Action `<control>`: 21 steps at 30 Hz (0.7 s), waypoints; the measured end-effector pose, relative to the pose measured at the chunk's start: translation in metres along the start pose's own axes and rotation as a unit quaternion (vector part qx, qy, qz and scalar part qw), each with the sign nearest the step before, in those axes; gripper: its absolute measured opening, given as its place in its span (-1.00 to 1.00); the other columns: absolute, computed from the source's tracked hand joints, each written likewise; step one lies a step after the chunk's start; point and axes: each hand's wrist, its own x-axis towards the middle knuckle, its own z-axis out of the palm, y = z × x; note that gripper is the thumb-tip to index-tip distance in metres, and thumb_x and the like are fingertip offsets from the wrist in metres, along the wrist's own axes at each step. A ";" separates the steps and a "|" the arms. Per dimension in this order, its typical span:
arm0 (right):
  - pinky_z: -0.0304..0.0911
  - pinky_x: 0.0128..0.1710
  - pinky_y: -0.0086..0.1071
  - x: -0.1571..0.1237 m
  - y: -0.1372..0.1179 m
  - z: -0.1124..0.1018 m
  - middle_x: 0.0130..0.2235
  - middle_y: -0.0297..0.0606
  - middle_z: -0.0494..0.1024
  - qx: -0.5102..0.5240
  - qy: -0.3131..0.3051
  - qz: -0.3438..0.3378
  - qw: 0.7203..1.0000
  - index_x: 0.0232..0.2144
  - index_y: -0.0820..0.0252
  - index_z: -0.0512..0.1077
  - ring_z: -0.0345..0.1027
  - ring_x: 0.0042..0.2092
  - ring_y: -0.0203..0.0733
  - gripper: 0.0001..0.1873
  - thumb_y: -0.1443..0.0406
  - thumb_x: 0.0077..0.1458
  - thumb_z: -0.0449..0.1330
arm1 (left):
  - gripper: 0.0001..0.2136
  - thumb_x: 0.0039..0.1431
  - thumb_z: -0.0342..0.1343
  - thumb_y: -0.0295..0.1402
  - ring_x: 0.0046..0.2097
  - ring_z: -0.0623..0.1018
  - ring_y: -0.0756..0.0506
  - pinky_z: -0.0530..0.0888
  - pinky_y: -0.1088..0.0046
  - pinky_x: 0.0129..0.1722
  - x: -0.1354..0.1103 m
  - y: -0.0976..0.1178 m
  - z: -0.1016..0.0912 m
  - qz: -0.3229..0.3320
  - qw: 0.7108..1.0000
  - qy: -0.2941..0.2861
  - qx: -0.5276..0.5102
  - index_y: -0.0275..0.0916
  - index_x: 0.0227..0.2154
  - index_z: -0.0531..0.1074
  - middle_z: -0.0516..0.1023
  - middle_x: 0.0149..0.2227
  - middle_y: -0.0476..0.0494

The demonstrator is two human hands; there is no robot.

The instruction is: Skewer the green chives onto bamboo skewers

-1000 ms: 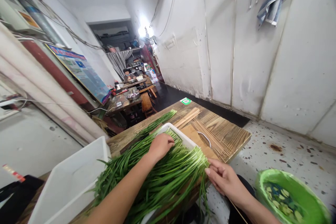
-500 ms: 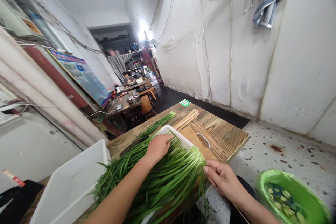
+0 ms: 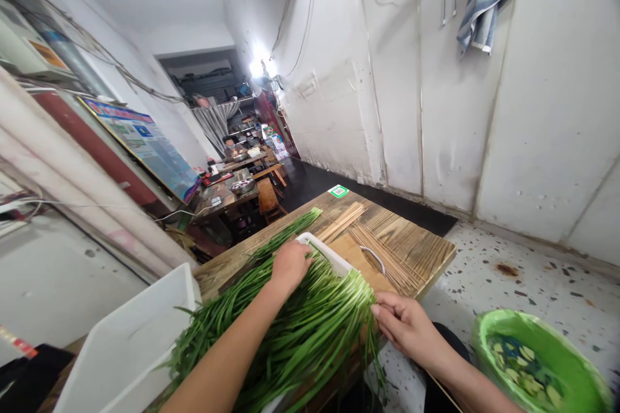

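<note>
A large heap of garlic chives (image 3: 290, 329) lies in a white tray (image 3: 334, 259), leaves to the left and pale cut ends to the right. My left hand (image 3: 292, 266) rests over the far side of the heap, its fingers curled down on some stems at the tray's rim. At the near right corner my right hand (image 3: 402, 321) pinches stem ends between thumb and fingers. A few thin leaves droop below it over the table edge. The left fingertips are partly hidden among the greens.
A smaller chive bunch (image 3: 290, 230) lies behind the tray on the wooden table (image 3: 411, 226). Thin wooden skewers (image 3: 382, 255) sit beside a cutting board (image 3: 351, 251) with a metal handle. A white bin (image 3: 130, 335) stands left, a green lined bucket (image 3: 576, 348) on the right floor. Another person sits far back.
The left hand's index finger, stretched out before, is now bent down among the stems. My right hand stays at the stem ends. The whole view has shifted slightly.
</note>
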 end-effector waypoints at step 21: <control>-0.25 -0.68 -0.48 0.010 -0.005 0.006 -0.73 -0.53 0.04 -0.022 0.032 -0.010 0.999 -0.57 0.22 0.28 -0.17 -0.68 -0.43 -0.62 0.03 0.05 0.04 | -0.80 -0.09 0.07 -0.28 -0.46 0.46 -0.04 0.37 0.48 -0.40 -0.042 0.055 -0.011 -0.052 0.913 -0.009 -0.405 -0.29 -0.49 0.51 0.51 -0.56 -0.03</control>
